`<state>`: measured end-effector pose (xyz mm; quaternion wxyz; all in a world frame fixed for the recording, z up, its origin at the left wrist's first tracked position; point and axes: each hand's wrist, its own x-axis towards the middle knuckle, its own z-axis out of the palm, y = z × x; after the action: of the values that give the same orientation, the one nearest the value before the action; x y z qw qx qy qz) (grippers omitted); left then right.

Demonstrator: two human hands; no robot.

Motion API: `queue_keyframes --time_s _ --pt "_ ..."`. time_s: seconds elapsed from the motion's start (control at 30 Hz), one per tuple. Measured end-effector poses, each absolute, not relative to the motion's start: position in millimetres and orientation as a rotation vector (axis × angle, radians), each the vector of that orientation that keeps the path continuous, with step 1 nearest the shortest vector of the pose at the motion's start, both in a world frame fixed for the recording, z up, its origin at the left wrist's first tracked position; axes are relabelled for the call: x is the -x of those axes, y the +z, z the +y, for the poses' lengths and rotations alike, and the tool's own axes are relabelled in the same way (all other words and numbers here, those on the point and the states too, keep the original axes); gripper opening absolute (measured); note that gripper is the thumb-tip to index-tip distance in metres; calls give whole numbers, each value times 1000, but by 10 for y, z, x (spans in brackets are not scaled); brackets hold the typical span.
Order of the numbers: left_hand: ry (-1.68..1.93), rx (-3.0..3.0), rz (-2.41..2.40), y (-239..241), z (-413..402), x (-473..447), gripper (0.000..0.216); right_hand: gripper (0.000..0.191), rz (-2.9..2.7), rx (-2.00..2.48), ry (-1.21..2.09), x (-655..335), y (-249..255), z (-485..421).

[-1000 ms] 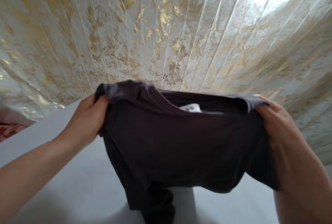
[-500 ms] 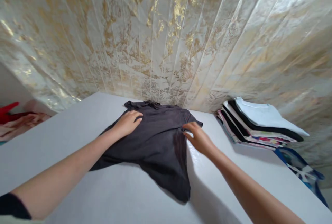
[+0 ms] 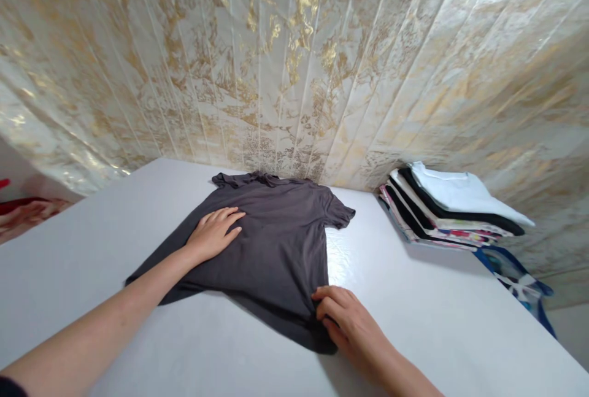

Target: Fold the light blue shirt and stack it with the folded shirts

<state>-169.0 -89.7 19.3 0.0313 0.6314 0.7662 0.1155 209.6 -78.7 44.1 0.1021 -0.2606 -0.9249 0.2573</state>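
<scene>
A dark grey T-shirt [image 3: 271, 231] lies spread on the white table, its collar and sleeves toward the patterned backdrop and its hem toward me. Flat on the left part of its body rests my left hand [image 3: 214, 234], fingers stretched out and a little apart. At the shirt's right side edge, close to the lower right corner, my right hand [image 3: 340, 320] has its fingers curled and pinched on the fabric. The hem runs unevenly, with the right corner reaching nearest to me.
A stack of folded clothes [image 3: 451, 207], a white one on top, stands at the table's back right. Beside it a blue-trimmed item [image 3: 518, 280] hangs at the right edge. Reddish and pink cloth [image 3: 30, 216] lies at the far left. A gold-patterned curtain [image 3: 276, 78] closes the back.
My right hand has moved from near the right sleeve down the side edge to the lower corner. My left hand has shifted slightly down and left, flattening. The right sleeve now lies spread out.
</scene>
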Motion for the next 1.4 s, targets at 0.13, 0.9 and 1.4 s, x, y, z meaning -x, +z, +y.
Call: queue_keyframes --time_s 0.13,0.9,1.4 --pt "314 -1927 2346 296 -1041 1466 46 15 -2653 1102 1033 -2402 711 -662" --pt "255 -1533 2875 459 75 1913 44 50 -2617 1429 7 -1332 127 505" --pt "286 -1963 2362 97 571 1458 64 55 -2555 1581 44 -1331 119 517"
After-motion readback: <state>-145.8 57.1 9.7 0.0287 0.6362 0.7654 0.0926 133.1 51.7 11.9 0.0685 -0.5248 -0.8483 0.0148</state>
